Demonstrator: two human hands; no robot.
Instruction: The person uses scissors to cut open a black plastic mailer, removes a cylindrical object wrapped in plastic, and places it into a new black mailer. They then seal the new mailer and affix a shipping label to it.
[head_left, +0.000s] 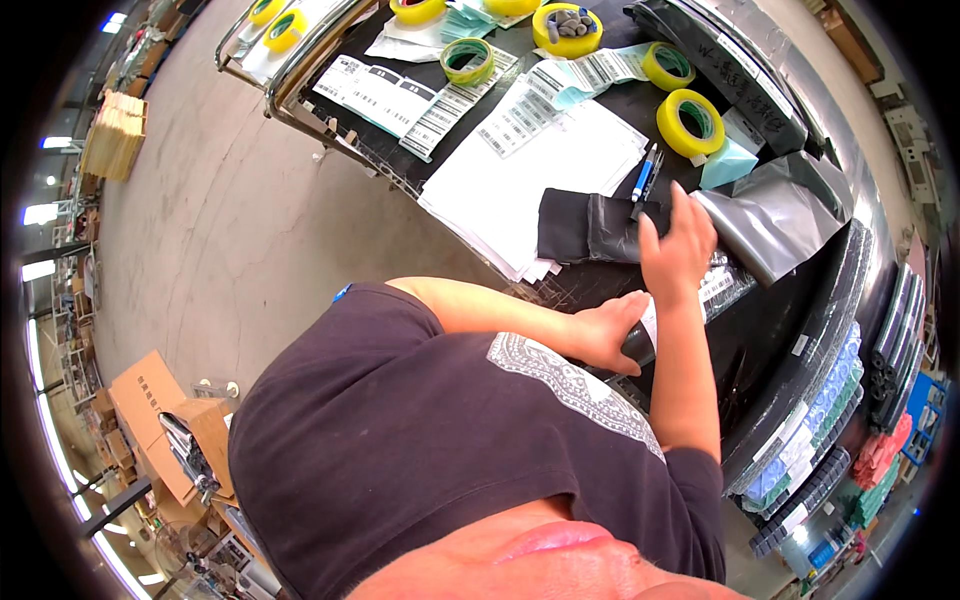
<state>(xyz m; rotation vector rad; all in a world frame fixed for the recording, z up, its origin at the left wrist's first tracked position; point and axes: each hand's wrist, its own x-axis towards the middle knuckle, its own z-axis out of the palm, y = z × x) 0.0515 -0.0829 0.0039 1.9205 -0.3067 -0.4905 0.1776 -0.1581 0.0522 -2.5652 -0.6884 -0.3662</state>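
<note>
My left hand grips the near end of a black plastic-wrapped package with a white label on it, the package's edge showing between thumb and fingers. My right hand is raised just beyond it, fingers and thumb apart, holding nothing that I can see. Left of that hand lies a flat folded black plastic bag. A blue-and-white pen and a dark pen lie at its far edge. To the right of my right hand spreads a crumpled grey plastic bag.
A stack of white paper sheets lies left of the black bag, with barcode label strips beyond. Several yellow tape rolls stand on the dark table. A metal rail borders its far left. Cardboard boxes stand on the floor.
</note>
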